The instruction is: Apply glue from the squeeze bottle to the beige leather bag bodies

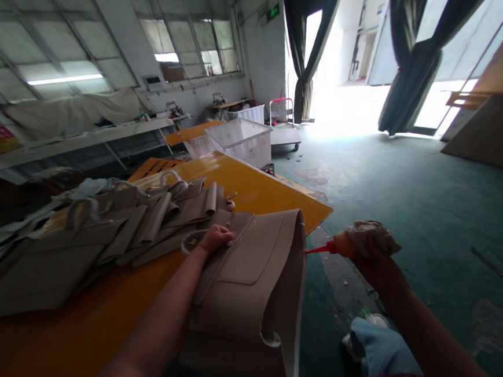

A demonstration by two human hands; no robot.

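A taupe handbag, its side gaping, lies across the table's near right edge. My left hand has its fingers curled closed on the upper part of this bag, beside a wrapped handle. Just right of the bag, my right hand grips a glue bottle with a long red nozzle. Crumpled cloth or paper is wrapped around the bottle. The nozzle tip meets the raw edge of the bag's open side; whether it touches is too fine to tell.
Several similar taupe bags lie overlapping on the yellow table to the left. Beyond the table's far side stand white plastic bins and a flat trolley. Green floor stretches right toward a curtained doorway.
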